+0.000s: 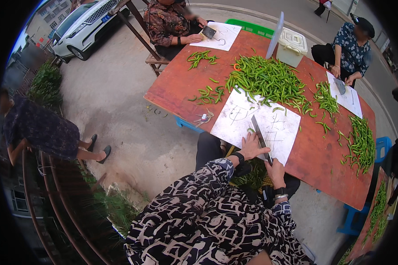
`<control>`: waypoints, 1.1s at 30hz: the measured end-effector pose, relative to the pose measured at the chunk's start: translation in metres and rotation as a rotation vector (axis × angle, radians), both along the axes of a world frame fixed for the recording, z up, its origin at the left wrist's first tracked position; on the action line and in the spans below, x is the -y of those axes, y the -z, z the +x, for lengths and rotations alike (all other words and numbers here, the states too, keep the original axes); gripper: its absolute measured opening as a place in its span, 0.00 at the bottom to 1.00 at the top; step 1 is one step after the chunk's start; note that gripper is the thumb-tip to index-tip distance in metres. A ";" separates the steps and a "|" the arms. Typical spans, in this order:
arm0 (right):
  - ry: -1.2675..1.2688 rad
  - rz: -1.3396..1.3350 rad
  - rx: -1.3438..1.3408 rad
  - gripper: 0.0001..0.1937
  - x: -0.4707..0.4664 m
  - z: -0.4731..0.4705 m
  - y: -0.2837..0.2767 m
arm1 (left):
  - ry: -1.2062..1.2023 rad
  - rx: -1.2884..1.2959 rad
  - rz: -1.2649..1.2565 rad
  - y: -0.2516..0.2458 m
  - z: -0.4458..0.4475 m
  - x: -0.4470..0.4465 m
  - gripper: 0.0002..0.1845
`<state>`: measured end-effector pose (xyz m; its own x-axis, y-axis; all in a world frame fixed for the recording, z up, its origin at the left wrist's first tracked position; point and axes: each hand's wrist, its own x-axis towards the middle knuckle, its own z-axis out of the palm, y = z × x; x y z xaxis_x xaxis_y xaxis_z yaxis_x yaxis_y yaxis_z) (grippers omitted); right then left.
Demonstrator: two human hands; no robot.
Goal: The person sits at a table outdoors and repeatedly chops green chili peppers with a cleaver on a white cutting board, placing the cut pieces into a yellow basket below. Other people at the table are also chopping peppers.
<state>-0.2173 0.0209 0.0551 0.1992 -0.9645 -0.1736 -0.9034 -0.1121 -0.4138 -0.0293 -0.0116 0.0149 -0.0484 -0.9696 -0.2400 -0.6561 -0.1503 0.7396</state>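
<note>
My right hand [276,172] grips the handle of a kitchen knife [259,134], whose blade lies over a white cutting board [224,121] with dark marks on it. Left of the blade, my left hand [252,147] rests at the board's near edge, fingers spread, its fingertips by a small green chili pepper [251,130]. Whether the fingers press on that pepper is hard to tell. A large heap of green chili peppers [265,79] covers the far edge of the board and the red-brown table [318,145] behind it. Below my hands, a container of green peppers [252,175] is partly hidden.
Two people sit across the table, each at a white board [230,34] with a blade. Keys [204,118] lie at the left edge. A lidded plastic box [292,46], a green basket [252,28] and more pepper piles [363,142] share the table. Another person stands far left.
</note>
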 end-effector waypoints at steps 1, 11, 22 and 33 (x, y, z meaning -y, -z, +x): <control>0.014 0.010 0.014 0.20 0.001 -0.001 0.001 | 0.000 0.000 -0.022 0.004 0.001 -0.001 0.68; 0.097 0.166 0.140 0.21 0.024 -0.016 0.002 | 0.127 0.323 -0.354 0.017 0.015 -0.023 0.36; 0.064 0.122 0.068 0.21 0.020 -0.010 -0.006 | 0.011 0.137 -0.708 0.022 0.028 -0.009 0.20; 0.064 0.121 0.045 0.19 0.016 -0.009 -0.004 | -0.016 0.059 -0.825 0.023 0.031 -0.002 0.15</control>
<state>-0.2266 0.0047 0.0595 0.1478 -0.9482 -0.2813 -0.8872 -0.0014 -0.4614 0.0016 -0.0096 -0.0082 -0.0431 -0.8359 0.5472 -0.6995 0.4163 0.5808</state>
